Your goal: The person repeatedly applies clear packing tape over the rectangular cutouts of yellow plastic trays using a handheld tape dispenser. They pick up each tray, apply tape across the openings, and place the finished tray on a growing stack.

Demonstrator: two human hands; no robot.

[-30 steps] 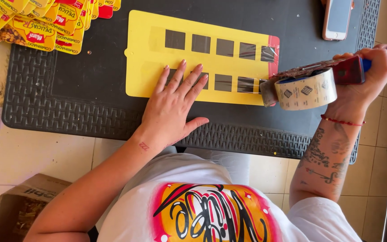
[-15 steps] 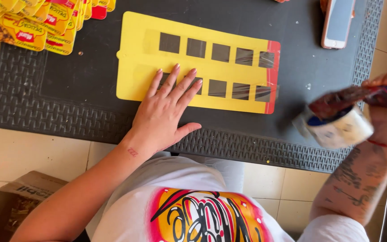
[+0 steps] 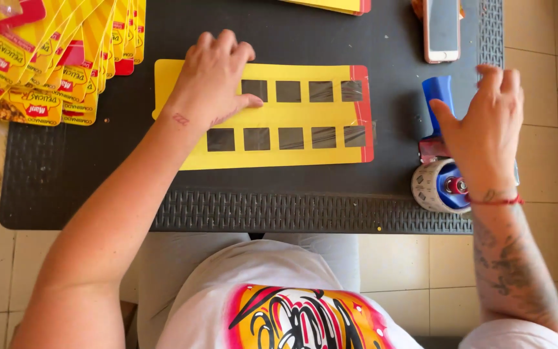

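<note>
— Head view: flat yellow card (image 3: 292, 116), red right edge, two rows of square windows, lying mid-table with long axis left to right.
— And the hands?
— Left hand (image 3: 211, 77) spread flat, pressing the card's left end. Right hand (image 3: 482, 126) loosely open over the blue tape dispenser (image 3: 444, 155), roll end toward the table's near edge; grip not clear.

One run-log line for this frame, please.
left hand: flat on yellow card | right hand: on tape dispenser at table edge | phone: far side
</note>
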